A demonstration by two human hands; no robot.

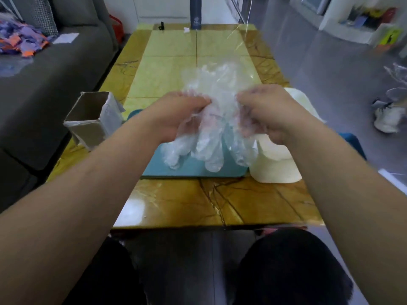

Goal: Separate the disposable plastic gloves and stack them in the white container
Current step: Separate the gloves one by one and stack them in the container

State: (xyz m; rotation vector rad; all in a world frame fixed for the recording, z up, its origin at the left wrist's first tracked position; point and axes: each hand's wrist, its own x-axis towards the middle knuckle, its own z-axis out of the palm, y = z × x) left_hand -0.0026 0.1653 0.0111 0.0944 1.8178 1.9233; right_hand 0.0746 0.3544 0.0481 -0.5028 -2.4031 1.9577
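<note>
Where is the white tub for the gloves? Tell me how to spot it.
Look at the glossy yellow-brown stone table. Near its right edge, beside the flat teal tray, sits the smooth white container. It is rounded and white; the open cardboard box stands on the left.

You have free room along the table (176, 205)'s near edge and over its far half, up to the dark cylinder (195, 14) at the far edge. A cardboard box (92, 117) blocks the left edge, the white container (275, 170) the right edge. Between them the gloves (209, 146) hang over a teal tray (191, 171).
</note>
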